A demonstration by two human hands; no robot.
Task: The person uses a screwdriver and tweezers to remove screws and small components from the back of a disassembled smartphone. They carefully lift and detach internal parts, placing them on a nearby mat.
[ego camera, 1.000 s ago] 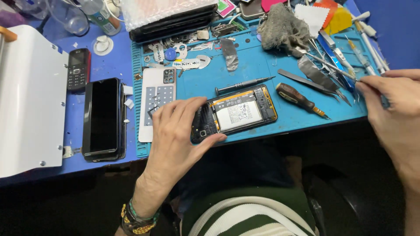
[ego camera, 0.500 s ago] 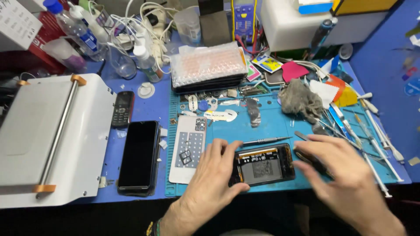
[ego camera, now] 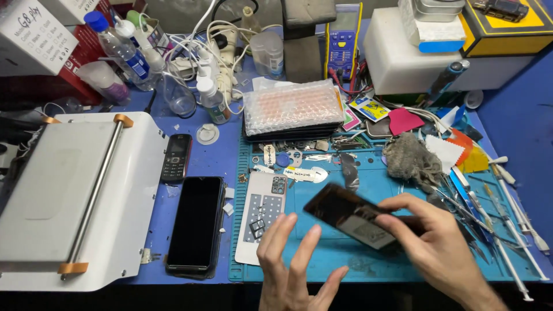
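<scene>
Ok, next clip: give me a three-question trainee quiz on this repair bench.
1. True or false: the right hand holds the opened phone lifted and tilted above the teal mat.
2. Which lies nearest the white machine? A) grey cloth B) black smartphone C) yellow multimeter
3. What is the left hand holding?

Key: 1 true. 2 B. 3 Nothing; its fingers are spread open beside the phone.
</scene>
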